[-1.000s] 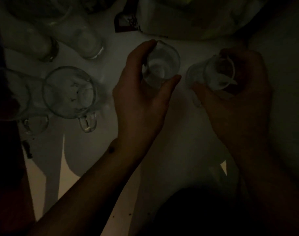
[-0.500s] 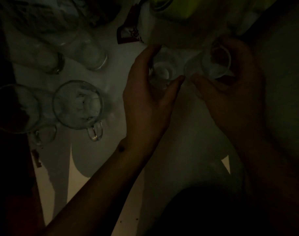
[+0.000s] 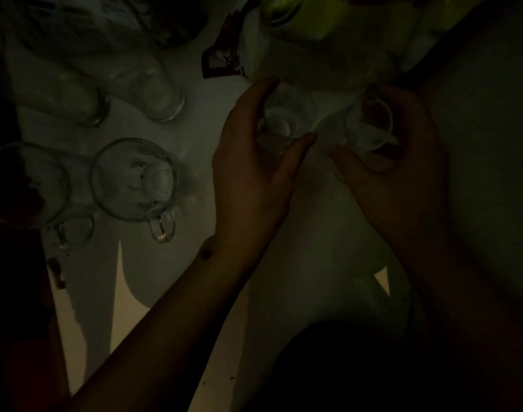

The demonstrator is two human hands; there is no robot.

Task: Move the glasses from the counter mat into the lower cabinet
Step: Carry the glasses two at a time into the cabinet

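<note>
Glassware is sitting across a pale counter mat (image 3: pixel 194 138) in very dim light. Left hand (image 3: pixel 254 179) is wrapping a small tumbler (image 3: pixel 279 126), thumb on the near side and fingers curling over the far rim. Right hand (image 3: pixel 403 173) is clasping a second small glass (image 3: pixel 368 123) the same way, with that glass tilting toward the camera. Both grips are looking closed on the glass; whether either glass is clear of the mat or resting on it is not telling in this light.

Other pieces are waiting to the left, well apart from the hands: a handled glass mug (image 3: pixel 135 179), another mug (image 3: pixel 25 185) half out of frame beside it, and two tumblers (image 3: pixel 162 99) lying further back. A whitish bag or container (image 3: pixel 313 63) is crowding the far edge, just beyond the two held glasses.

Step in hand, by my reading: pickup of a pair, one per hand. Lower cabinet is not showing anywhere in frame.

Next move is calling for a straight lift of both, keeping the two glasses from knocking since they are sitting near each other, then a turn and a stoop toward the cabinet. Poor light is making placement by touch likely.
</note>
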